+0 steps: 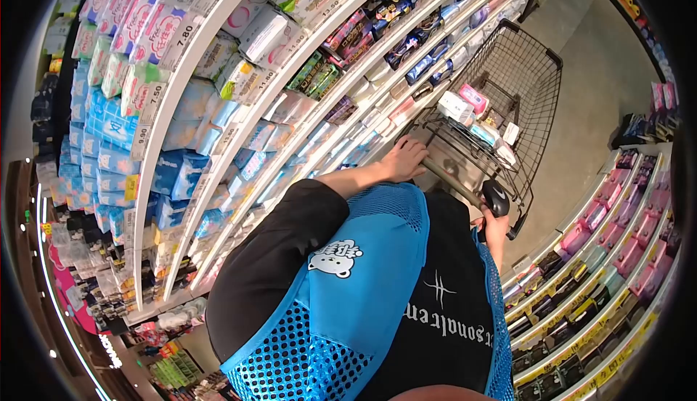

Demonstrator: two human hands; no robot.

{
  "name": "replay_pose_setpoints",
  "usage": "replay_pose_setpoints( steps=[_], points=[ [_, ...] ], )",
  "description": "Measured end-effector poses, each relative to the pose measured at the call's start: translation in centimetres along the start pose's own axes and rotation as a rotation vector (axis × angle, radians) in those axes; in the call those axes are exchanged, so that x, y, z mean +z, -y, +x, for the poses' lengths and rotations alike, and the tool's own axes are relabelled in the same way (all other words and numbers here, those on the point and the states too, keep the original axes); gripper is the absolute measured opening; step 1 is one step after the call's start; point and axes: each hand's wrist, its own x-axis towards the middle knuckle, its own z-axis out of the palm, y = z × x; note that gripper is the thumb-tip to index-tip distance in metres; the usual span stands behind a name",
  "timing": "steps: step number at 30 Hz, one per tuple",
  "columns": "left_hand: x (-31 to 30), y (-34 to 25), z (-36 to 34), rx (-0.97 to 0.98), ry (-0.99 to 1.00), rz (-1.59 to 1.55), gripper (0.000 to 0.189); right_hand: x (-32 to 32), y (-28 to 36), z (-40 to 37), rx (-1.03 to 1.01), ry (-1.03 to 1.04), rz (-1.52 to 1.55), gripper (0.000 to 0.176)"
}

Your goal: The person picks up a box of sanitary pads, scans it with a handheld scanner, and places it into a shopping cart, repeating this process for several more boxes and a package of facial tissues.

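Observation:
A black wire shopping cart stands ahead of me, to the upper right. My left hand rests over the left end of its handle, fingers curled onto the bar. At the other end, my right hand is closed, right up against a black rounded piece with a white mark. Part of its fingers is hidden. Inside the cart lie a white pack, a pink pack and several small packages.
Tall white shelves with price labels and packs in plastic wrap curve along my left. Lower shelves of pink and dark goods line the right. Grey floor runs beyond the cart. A blue vest covers my torso.

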Motion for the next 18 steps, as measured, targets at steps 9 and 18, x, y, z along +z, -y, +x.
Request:
replay_pose_setpoints(
  steps=[9,18],
  points=[
    [1.1,0.5,1.2,-0.024,0.152,-0.061,0.055,-1.1,0.0,1.2,-0.044,0.035,0.046,0.03],
    [1.2,1.2,2.6,-0.03,0.226,-0.025,0.057,-2.0,-0.1,2.8,-0.034,0.101,0.038,0.031]
  ],
)
